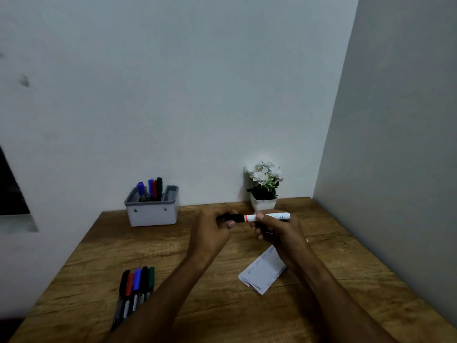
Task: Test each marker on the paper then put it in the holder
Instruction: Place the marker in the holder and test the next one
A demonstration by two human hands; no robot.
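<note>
I hold a white marker (pixel 269 216) with a black cap level above the wooden table (pixel 197 305). My right hand (pixel 277 231) grips its white barrel. My left hand (pixel 212 229) is curled round the black cap end. Below my right forearm lies a folded white paper (pixel 262 273) with coloured scribbles on it. A grey and white holder (pixel 152 209) stands at the back left against the wall, with several capped markers (pixel 150 189) upright inside. Several more markers (pixel 134 290) lie side by side near the front left, partly behind my left forearm.
A small white pot of white flowers (pixel 264 186) stands at the back of the table, just behind my hands. Walls close the table off at the back and on the right. A dark object (pixel 11 191) shows at the left edge.
</note>
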